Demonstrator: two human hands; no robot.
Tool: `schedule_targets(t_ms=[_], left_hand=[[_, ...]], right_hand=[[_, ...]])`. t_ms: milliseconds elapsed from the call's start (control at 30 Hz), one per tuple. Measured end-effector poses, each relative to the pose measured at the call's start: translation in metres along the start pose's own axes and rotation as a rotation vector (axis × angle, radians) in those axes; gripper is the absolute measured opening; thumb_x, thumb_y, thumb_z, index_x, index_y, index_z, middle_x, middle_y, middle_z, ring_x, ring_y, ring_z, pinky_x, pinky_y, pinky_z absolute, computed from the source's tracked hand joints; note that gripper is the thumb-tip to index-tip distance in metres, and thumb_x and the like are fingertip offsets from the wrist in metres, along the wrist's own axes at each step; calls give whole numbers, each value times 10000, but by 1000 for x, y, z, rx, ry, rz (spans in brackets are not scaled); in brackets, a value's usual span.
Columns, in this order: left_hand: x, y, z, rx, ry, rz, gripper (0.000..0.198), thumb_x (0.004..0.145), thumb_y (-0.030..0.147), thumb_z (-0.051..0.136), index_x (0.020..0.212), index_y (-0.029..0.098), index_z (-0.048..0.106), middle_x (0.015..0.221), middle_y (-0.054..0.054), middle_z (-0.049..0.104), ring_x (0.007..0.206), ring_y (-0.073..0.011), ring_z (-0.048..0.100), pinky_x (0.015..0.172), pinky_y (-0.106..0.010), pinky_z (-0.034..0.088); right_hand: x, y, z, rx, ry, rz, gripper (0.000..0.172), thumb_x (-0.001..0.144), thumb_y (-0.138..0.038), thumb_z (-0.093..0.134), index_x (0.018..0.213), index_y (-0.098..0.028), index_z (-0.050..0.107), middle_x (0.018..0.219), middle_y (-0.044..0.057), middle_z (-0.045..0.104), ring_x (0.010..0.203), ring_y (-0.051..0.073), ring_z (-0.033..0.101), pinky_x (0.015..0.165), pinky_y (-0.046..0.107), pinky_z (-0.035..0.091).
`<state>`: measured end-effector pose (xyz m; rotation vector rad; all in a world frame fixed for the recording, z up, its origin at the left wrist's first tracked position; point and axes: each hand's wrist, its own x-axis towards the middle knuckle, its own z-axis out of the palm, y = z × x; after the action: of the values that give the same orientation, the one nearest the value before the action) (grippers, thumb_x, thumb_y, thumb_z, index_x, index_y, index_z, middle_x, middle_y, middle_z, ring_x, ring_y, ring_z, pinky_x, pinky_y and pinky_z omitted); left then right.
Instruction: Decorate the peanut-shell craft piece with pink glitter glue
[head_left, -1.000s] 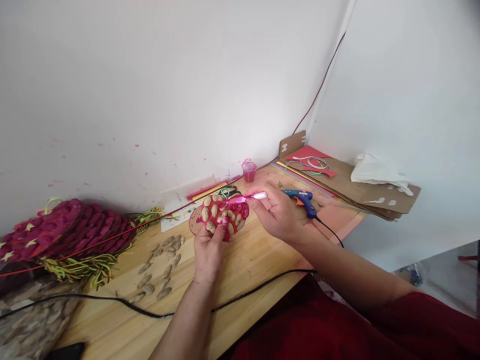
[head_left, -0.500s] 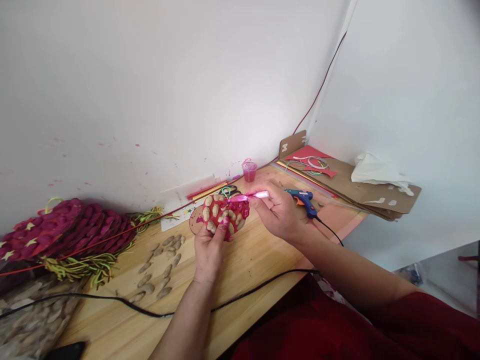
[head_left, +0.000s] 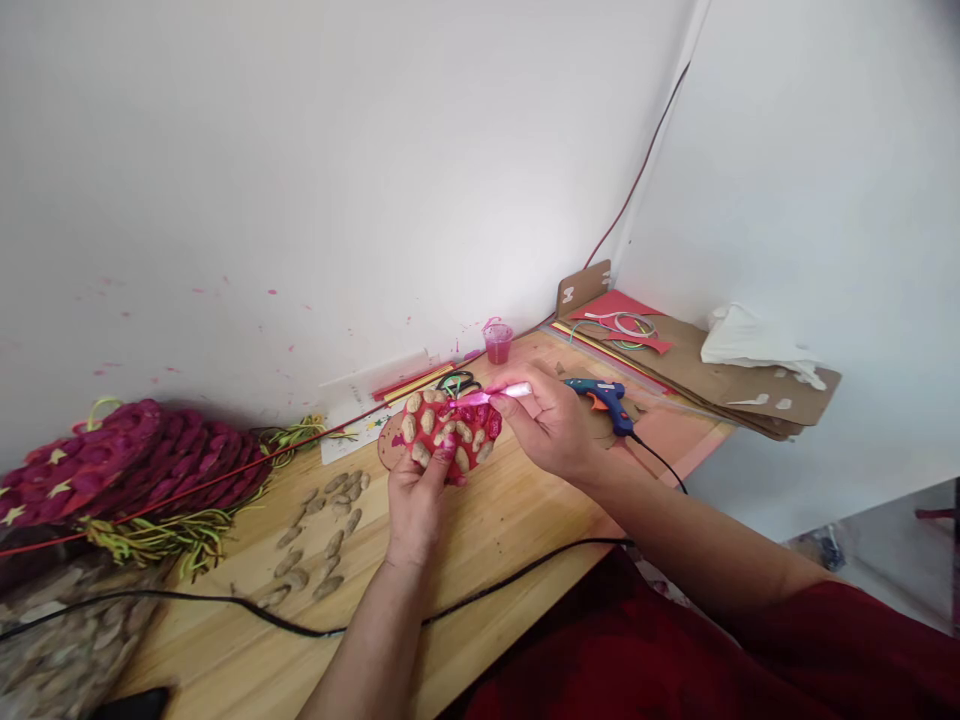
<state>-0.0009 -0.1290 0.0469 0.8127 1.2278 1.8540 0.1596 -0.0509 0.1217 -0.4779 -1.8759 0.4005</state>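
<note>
My left hand [head_left: 415, 500] grips a red round craft piece [head_left: 448, 431] studded with peanut shells, holding it just above the wooden table [head_left: 480, 540]. My right hand [head_left: 551, 425] pinches a pink-stained paintbrush [head_left: 491, 395], its tip resting on the top of the piece. A small cup of pink paint [head_left: 498, 342] stands behind, near the wall. A cardboard disc shows under the piece at its left edge.
Loose peanut shells [head_left: 322, 540] lie to the left. A blue glue gun [head_left: 609, 400] lies to the right, a black cord [head_left: 300, 620] crosses the table front. Magenta shell-covered craft pile [head_left: 120, 465] sits far left. Scissors [head_left: 457, 381], cardboard with paper scraps [head_left: 712, 375] and tissue at back right.
The brush tip has shifted slightly over the top of the craft piece. Both hands stay in nearly the same place.
</note>
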Motion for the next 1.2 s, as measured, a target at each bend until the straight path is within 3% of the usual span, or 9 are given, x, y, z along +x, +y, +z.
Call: schedule_targets(t_ms=[433, 633, 1000, 1200], left_hand=[[2, -2, -2, -4, -14, 8, 359, 761, 445, 862, 1016, 209, 769, 1018, -63, 760, 638, -111, 595, 492, -192, 495], [1, 1, 0, 29, -5, 39, 354, 760, 449, 861, 993, 199, 767, 1007, -80, 751, 682, -143, 623, 497, -208, 499], [1, 3, 1, 47, 9, 35, 386, 716, 503, 875, 887, 175, 762, 823, -51, 711, 586, -115, 569, 484, -214, 499], [0, 5, 3, 42, 11, 16, 416, 722, 488, 873, 975, 178, 763, 952, -80, 740, 618, -121, 592, 487, -217, 504]], right_hand=[[-3, -2, 2, -32, -6, 10, 69, 969, -210, 612, 984, -222, 678, 926, 38, 735, 911, 196, 649, 863, 369, 508], [-1, -7, 1, 21, -26, -5, 73, 972, -221, 609, 978, -230, 681, 912, 27, 743, 879, 188, 653, 833, 361, 519], [-3, -4, 4, 44, -32, 35, 76, 978, -248, 602, 981, -236, 677, 923, 31, 746, 887, 195, 672, 861, 379, 536], [-2, -5, 3, -15, -2, 29, 73, 974, -237, 605, 975, -228, 677, 925, 44, 740, 916, 203, 660, 865, 383, 531]])
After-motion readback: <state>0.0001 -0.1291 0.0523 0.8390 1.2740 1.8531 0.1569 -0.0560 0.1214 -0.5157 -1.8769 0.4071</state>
